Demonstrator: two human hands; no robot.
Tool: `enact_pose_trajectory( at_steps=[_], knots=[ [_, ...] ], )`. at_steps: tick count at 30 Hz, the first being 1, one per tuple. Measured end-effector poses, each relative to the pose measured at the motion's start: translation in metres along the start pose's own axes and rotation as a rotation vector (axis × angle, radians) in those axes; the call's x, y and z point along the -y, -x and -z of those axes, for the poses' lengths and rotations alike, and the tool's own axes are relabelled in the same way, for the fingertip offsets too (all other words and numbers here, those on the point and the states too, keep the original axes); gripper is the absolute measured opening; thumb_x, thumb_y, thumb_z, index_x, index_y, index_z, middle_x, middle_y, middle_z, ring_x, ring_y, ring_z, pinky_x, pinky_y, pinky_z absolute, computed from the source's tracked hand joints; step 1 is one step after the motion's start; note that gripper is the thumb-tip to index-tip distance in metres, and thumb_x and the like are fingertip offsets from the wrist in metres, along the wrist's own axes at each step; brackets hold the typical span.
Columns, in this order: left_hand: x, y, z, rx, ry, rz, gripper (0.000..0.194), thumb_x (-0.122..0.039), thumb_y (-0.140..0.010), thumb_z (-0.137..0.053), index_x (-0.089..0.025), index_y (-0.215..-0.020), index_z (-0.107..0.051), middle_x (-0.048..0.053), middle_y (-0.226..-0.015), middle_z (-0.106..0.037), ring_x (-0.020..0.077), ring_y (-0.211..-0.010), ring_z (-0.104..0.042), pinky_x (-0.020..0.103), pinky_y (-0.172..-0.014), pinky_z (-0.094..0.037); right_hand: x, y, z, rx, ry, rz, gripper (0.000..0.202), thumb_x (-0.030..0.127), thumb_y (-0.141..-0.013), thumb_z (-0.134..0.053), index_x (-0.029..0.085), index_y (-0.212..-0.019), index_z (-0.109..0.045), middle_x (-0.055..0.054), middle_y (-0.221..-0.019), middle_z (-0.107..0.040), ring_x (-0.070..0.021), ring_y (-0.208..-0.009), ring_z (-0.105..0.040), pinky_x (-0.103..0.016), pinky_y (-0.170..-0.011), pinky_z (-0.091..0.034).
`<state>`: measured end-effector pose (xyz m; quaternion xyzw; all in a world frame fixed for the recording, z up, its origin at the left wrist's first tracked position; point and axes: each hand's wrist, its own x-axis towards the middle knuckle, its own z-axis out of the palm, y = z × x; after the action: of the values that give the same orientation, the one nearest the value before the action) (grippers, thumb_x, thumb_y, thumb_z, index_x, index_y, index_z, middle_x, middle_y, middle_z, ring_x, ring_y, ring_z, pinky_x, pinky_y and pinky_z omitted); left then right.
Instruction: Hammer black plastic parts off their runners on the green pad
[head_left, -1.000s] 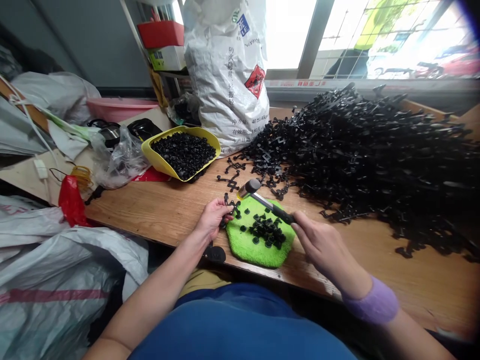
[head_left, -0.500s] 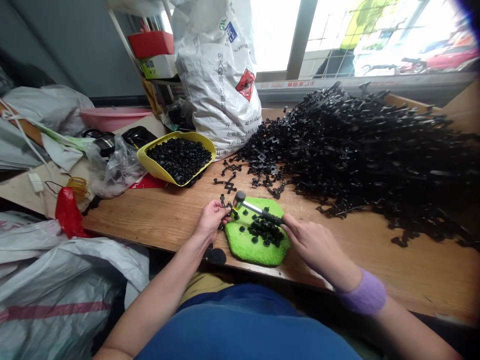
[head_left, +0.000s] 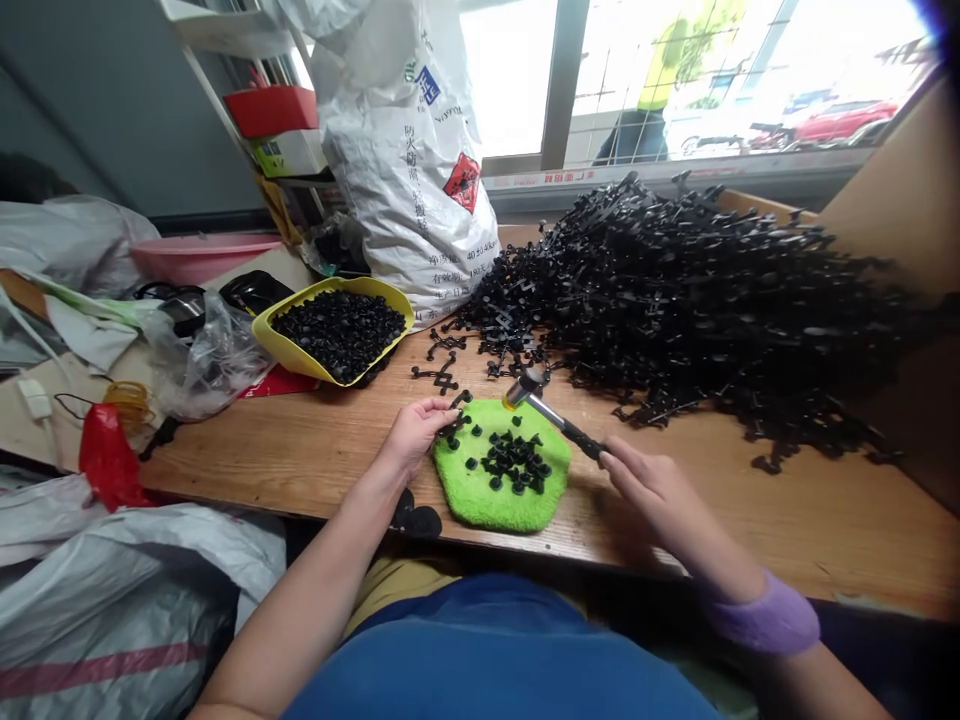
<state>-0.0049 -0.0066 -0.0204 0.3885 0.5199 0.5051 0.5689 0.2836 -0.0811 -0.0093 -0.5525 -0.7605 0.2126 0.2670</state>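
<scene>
My right hand (head_left: 637, 475) is closed round the dark handle of a small hammer (head_left: 555, 415), whose head is raised above the far edge of a green fuzzy mat (head_left: 495, 512). In my left hand (head_left: 420, 428) a branched black plastic part (head_left: 459, 402) is pinched between thumb and fingers, at the mat's left edge; the fingers hide some of it. Small black plug-like pieces (head_left: 517, 460) lie heaped in the middle of the mat, with several more scattered around them. Just beyond the left hand, a few branched black parts (head_left: 439, 375) rest on the wooden table.
A large pile of black branched parts (head_left: 675, 300) covers the back right. A yellow scoop-shaped container (head_left: 300, 362) full of small black pieces stands at the back left, beside a tall white sack (head_left: 405, 160). Left lie a clear plastic bag (head_left: 202, 360) and a red bag (head_left: 112, 455).
My right hand has drawn the hammer up and to the right, away from my left hand. The left hand still pinches the black part. The whole view has shifted slightly.
</scene>
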Motion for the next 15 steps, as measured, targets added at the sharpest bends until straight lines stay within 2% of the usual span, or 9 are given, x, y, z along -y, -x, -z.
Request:
enact_pose_trajectory(
  at_steps=[5,10,15],
  knots=[
    [0.003,-0.0073,-0.0089,0.01,-0.029,0.051,0.026,-0.019,-0.052,-0.076,-0.011,-0.071,-0.06,0.001,-0.058,-0.064,0.0095,-0.05,-0.057,0.019,-0.05,-0.042,-0.0046,0.0062,-0.0032,-0.008,0.027,-0.002,0.034,0.038,-0.092,-0.029,0.022,-0.092,-0.059,-0.002,-0.065,-0.061,-0.02,-0.062,-0.058,-0.028,-0.054,-0.041],
    [0.0022,-0.007,-0.0094,0.023,-0.049,0.079,0.023,-0.019,-0.055,-0.075,-0.011,-0.071,-0.061,0.003,-0.059,-0.066,0.0105,-0.05,-0.058,0.018,-0.046,-0.041,-0.0049,0.0061,-0.0007,-0.016,0.035,0.004,0.035,0.039,-0.091,-0.03,0.022,-0.087,-0.06,-0.002,-0.063,-0.061,-0.0195,-0.06,-0.058,-0.027,-0.052,-0.041],
    [0.0046,-0.0084,-0.0084,0.042,-0.052,0.078,0.022,-0.018,-0.055,-0.075,-0.011,-0.071,-0.061,0.003,-0.06,-0.066,0.0097,-0.05,-0.057,0.018,-0.047,-0.044,-0.0037,0.0039,-0.0009,0.005,0.011,0.007,0.037,0.041,-0.092,-0.028,0.022,-0.092,-0.06,-0.002,-0.064,-0.062,-0.0194,-0.059,-0.058,-0.028,-0.053,-0.041]
  ],
)
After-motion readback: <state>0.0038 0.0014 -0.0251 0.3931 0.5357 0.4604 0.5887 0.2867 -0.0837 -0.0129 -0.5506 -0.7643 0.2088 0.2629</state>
